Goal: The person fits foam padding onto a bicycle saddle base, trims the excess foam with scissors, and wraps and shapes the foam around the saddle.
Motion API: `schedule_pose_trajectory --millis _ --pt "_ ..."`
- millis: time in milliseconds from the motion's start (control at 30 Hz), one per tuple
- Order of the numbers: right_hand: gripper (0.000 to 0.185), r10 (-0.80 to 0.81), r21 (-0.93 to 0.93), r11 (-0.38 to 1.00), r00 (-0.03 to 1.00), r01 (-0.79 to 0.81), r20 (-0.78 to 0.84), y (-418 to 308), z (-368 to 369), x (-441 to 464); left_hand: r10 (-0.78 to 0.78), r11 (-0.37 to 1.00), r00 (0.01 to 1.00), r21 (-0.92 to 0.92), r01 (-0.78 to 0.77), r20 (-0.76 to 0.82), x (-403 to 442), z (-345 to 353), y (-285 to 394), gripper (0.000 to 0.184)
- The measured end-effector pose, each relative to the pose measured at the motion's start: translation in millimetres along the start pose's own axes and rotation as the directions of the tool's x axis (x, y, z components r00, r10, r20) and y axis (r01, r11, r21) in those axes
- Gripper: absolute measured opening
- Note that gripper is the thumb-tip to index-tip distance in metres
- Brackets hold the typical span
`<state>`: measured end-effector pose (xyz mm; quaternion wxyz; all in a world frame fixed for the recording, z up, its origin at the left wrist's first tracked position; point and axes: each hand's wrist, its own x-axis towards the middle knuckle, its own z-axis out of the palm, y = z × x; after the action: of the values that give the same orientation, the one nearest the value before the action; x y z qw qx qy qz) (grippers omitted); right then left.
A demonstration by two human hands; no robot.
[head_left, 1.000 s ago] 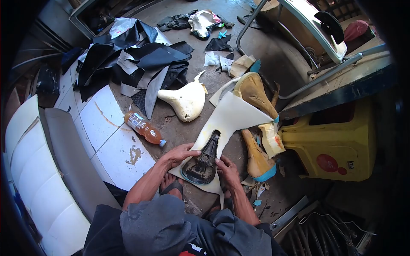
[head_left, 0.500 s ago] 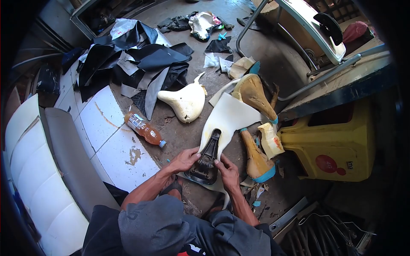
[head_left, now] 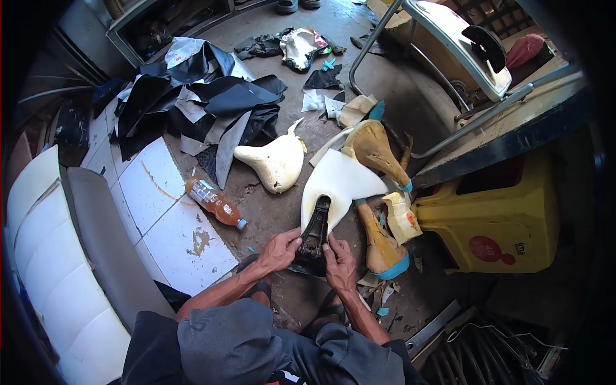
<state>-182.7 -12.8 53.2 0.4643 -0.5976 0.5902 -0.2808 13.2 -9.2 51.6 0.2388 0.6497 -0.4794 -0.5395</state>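
Between my hands is a black bicycle saddle base (head_left: 315, 232), its narrow end pointing away from me. A white foam sheet (head_left: 339, 178) is wrapped round that end and spreads out beyond it. My left hand (head_left: 280, 249) pinches the left edge where foam and base meet. On the opposite edge, my right hand (head_left: 340, 260) grips with the thumb on top. The base's wide end is tilted and mostly hidden from view. A cream saddle foam (head_left: 274, 160) lies on the floor just past my left hand.
Worn tan saddle pads (head_left: 382, 247) lie at the right, near a yellow plastic stool (head_left: 491, 221) on its side. A bottle of orange-brown drink (head_left: 215, 203) rests by white tiles (head_left: 186, 247). Black sheet scraps (head_left: 224, 96) are heaped beyond. A long padded seat (head_left: 54, 269) stands at left.
The saddle base has tilted, so its wide end nearest me now shows far less. The foam sheet's far edge has turned and moved slightly towards me. Both hands keep their hold.
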Motion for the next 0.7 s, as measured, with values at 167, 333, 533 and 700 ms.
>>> schedule_pose_trajectory --millis 167,333,533,700 --pt "0.039 -0.164 -0.044 0.986 0.985 0.162 -0.053 -24.0 -13.9 12.5 0.272 0.962 0.959 -0.007 -0.273 -0.080 0.3 -8.9 18.6 0.037" --pt "0.038 -0.266 -0.085 0.962 0.961 0.260 -0.071 -39.1 -18.7 17.2 0.375 0.923 0.898 0.004 -0.385 -0.231 -3.0 -3.7 14.9 0.039" --pt "0.037 -0.324 -0.098 0.944 0.940 0.314 -0.108 -41.2 -16.8 10.9 0.448 0.893 0.864 0.071 -0.444 -0.231 -8.0 -13.8 19.8 0.042" --pt "0.033 -0.341 0.026 0.938 0.932 0.346 -0.120 -38.5 -18.1 5.8 0.499 0.855 0.822 0.000 -0.519 -0.276 -4.2 -31.7 52.5 0.030"
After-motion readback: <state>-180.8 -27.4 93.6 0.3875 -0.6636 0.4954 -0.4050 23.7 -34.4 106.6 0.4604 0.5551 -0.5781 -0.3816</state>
